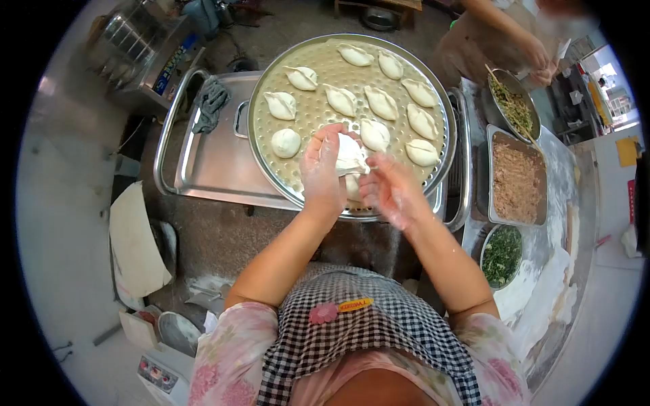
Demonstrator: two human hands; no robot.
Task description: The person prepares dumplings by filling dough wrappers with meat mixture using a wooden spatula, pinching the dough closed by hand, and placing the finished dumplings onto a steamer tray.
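Observation:
Above the near part of a round perforated steamer tray (308, 61), my left hand (323, 172) cups a white dough dumpling (349, 153), thumb and fingers closed around it. The thumb and fingertips of my right hand (394, 191) pinch the dumpling's right edge, where the dough looks folded. Flour dusts both hands. Several pleated dumplings (381, 103) lie spaced out on the tray, and a rounder one (286, 143) sits at its left side. Another dumpling (353, 187) is partly hidden beneath my hands.
The steamer tray rests on a metal cart (223, 169) with a grey cloth (212, 103) on its left. On the floured table (542, 271) at right stand a pan of minced filling (518, 179), a bowl of chopped greens (502, 256) and a bowl of mixed filling (512, 105). Another person's hands (539, 62) are beyond.

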